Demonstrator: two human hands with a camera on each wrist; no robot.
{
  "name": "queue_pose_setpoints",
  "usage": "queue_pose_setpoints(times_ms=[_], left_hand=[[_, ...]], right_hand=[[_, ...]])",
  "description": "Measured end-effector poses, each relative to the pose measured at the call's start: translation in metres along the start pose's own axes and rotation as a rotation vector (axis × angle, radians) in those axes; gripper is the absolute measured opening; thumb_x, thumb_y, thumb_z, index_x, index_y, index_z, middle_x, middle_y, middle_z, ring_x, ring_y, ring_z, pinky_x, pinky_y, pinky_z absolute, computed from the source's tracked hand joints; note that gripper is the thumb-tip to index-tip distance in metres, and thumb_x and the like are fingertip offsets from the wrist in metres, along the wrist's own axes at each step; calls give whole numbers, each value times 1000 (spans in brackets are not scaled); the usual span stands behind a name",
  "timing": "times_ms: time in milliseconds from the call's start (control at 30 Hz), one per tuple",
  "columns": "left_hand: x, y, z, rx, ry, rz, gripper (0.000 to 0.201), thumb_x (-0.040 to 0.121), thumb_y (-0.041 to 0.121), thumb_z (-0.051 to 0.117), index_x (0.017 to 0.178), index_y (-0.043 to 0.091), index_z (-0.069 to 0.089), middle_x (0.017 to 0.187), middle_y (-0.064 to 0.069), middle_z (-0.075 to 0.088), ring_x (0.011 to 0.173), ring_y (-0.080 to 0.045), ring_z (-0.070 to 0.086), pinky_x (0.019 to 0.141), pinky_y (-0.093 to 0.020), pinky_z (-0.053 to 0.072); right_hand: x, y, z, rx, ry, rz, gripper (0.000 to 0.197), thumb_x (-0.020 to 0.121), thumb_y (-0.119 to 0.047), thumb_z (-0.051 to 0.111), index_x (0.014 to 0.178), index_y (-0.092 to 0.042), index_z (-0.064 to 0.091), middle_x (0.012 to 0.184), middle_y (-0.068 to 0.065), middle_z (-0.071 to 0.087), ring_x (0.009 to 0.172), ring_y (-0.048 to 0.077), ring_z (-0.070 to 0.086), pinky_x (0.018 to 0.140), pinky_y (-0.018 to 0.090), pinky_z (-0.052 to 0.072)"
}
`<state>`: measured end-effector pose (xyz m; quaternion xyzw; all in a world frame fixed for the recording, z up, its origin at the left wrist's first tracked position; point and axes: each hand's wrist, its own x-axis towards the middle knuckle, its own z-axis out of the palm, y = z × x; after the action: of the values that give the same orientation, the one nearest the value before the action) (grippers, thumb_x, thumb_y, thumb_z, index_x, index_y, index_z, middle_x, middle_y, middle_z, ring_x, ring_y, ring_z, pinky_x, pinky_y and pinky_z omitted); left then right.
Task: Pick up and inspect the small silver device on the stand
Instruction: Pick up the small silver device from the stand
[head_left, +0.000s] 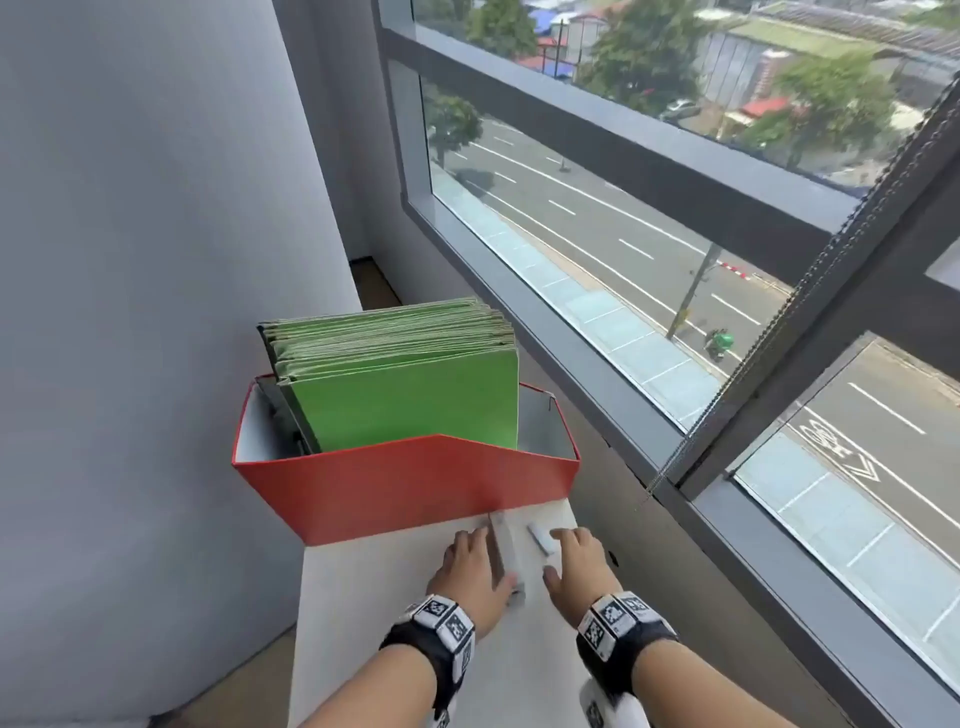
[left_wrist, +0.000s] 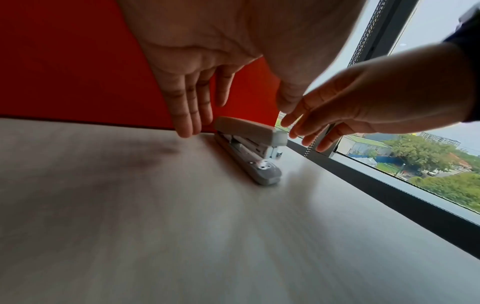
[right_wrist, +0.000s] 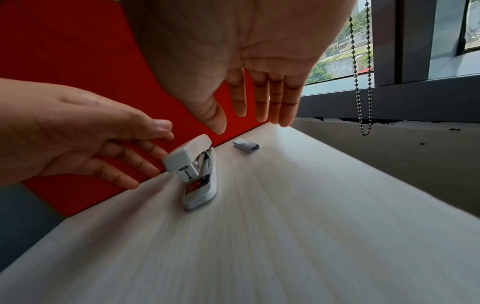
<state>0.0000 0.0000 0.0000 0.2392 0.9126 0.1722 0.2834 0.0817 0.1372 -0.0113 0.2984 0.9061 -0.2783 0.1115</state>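
Note:
The small silver-grey device, a stapler, lies on the white stand, just in front of a red box. My left hand hovers over its left side with straight fingers, fingertips close to its top. I cannot tell whether they touch. To the stapler's right, my right hand is spread palm down above the stand and holds nothing. A short strip of staples lies beside the right fingers.
The red box, packed with green folders, blocks the far end of the stand. A grey wall runs along the left. On the right is a window with a dark sill, where a bead chain hangs.

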Motion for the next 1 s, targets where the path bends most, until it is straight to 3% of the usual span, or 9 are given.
queue_pose_setpoints(times_ms=[167, 300, 500, 633, 800, 1000], left_hand=[[22, 16, 13, -33, -20, -155, 70, 82, 59, 50, 131, 10, 40, 137, -11, 49, 126, -29, 49, 101, -39, 42], [36, 19, 22, -20, -32, -223, 71, 81, 62, 49, 127, 8, 43, 131, -15, 56, 121, -31, 54, 97, -37, 44], [44, 21, 24, -75, -37, -208, 50, 83, 43, 45, 112, 6, 59, 114, -19, 68, 102, -36, 65, 83, -37, 51], [38, 13, 23, -74, -50, -195, 45, 82, 41, 43, 104, 6, 61, 106, -19, 70, 94, -36, 67, 77, -37, 52], [17, -10, 21, -97, -31, -204, 45, 81, 44, 40, 98, 8, 61, 99, -16, 69, 87, -35, 66, 76, -37, 55], [-21, -48, 20, -241, 33, -273, 43, 78, 46, 47, 93, 8, 60, 93, -9, 70, 83, -30, 66, 71, -32, 53]], right_hand=[[15, 1, 3, 0, -14, 55, 45, 87, -22, 50, 130, -15, 38, 133, 9, 43, 125, 27, 38, 102, 39, 41], [25, 3, 10, -10, -10, 48, 42, 87, -22, 50, 127, -14, 40, 131, 9, 44, 123, 27, 40, 101, 39, 42], [44, -3, 20, -5, -4, 95, 36, 87, -16, 51, 122, -8, 45, 127, 14, 46, 120, 31, 43, 101, 38, 39], [57, -8, 23, -32, 18, 118, 30, 87, -15, 52, 114, -3, 47, 122, 17, 47, 114, 34, 45, 99, 38, 39], [64, -9, 31, 41, 105, 108, 20, 87, -10, 52, 104, 1, 50, 113, 23, 54, 102, 39, 52, 87, 41, 46], [43, -19, 47, 136, 105, 100, 17, 91, -9, 48, 104, 2, 52, 112, 21, 54, 99, 38, 52, 80, 40, 43]])
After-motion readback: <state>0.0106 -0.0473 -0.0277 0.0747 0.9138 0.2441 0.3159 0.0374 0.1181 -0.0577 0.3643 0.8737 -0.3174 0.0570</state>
